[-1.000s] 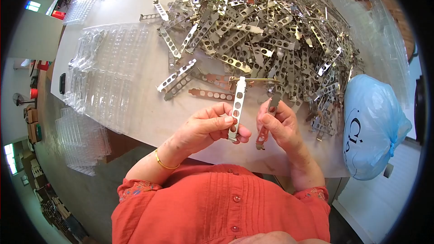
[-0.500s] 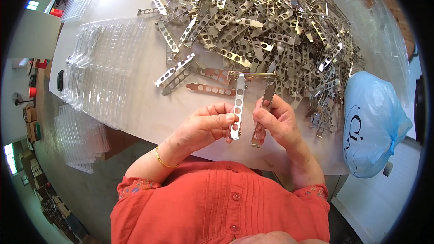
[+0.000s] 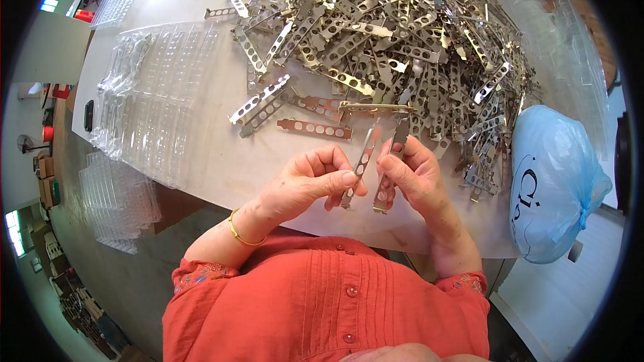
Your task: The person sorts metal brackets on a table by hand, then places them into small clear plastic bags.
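Observation:
My left hand [image 3: 315, 177] pinches a thin metal bracket [image 3: 364, 159] with a row of round holes, turned partly edge-on. Beside it, my right hand [image 3: 417, 175] grips another perforated metal bracket [image 3: 399, 139] between thumb and fingers, held nearly upright. The two brackets are close together, a small gap between them. Just beyond my hands, several loose brackets [image 3: 314, 129] lie on the table [image 3: 221, 154]. Behind them rises a large heap of similar metal brackets [image 3: 376, 33]. My fingers hide part of both held pieces.
Clear plastic trays [image 3: 151, 94] lie on the left of the table, with more stacked trays [image 3: 121, 204] below its edge. A tied blue plastic bag [image 3: 557, 184] sits at the right edge. Further clear plastic sheets [image 3: 570, 60] are at the far right.
The bracket in my left hand has turned from showing its broad face to a narrower, tilted view. My right hand keeps its bracket in almost the same place.

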The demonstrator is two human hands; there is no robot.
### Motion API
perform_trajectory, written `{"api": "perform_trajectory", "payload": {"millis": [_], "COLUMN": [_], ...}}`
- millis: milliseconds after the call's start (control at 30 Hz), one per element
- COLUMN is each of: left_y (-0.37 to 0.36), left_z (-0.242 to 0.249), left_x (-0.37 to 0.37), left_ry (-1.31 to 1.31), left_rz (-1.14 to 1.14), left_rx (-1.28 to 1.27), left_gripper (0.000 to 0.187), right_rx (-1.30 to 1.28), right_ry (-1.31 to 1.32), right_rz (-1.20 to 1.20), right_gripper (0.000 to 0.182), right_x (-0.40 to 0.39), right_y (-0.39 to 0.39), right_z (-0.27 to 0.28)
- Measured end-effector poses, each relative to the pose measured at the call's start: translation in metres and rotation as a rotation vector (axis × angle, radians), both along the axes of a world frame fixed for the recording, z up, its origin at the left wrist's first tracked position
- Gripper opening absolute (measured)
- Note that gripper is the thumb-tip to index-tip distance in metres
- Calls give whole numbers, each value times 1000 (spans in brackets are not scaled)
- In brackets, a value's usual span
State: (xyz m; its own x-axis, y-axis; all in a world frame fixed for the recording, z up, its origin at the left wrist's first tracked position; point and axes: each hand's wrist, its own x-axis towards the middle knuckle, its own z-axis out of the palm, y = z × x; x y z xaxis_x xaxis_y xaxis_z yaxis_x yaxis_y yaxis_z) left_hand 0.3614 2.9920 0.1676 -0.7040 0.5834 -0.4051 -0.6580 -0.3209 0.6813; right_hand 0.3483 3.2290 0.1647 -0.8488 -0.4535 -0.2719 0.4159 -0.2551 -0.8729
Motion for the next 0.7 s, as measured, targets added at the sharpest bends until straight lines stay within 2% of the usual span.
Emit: {"api": "perform_trajectory", "payload": {"millis": [33, 67, 133, 167, 233, 267, 500, 567, 600, 667, 700], "left_y": [2, 4, 11, 12, 15, 17, 18, 18, 18, 19, 19], "left_z": [1, 0, -2, -3, -4, -8, -3, 5, 5, 5, 7], "left_x": [0, 2, 7, 6, 5, 6, 7, 8, 7, 3, -1], "left_ry": [76, 76, 499, 499, 1094, 1137, 1104, 807, 812, 524, 528], "left_rz": [2, 4, 54, 56, 166, 197, 185, 86, 87, 102, 102], "left_rx": [-116, -116, -551, -551, -849, -868, -853, -770, -768, -471, -465], "left_gripper": [9, 9, 13, 13, 18, 22, 18, 18, 18, 17, 17], "right_rx": [0, -4, -7, 5, 17, 11, 10, 7, 6, -13, -34], "right_ry": [0, -10, -20, -31, -41, -41, -23, -30, -35, -21, -11], "right_rz": [1, 7, 14, -2, -16, -6, 10, 15, 18, 4, -9], "right_gripper": [17, 17, 18, 18, 18, 18, 18, 18, 18, 18, 18], "right_x": [0, -1, -1, -1, -1, -1, -2, -2, -2, -2, -1], "right_y": [0, 0, 0, -1, -1, 0, 0, 1, 2, 3, 4], "right_z": [0, 1, 2, 3, 3, 3, 1, 1, 1, -2, -3]}}
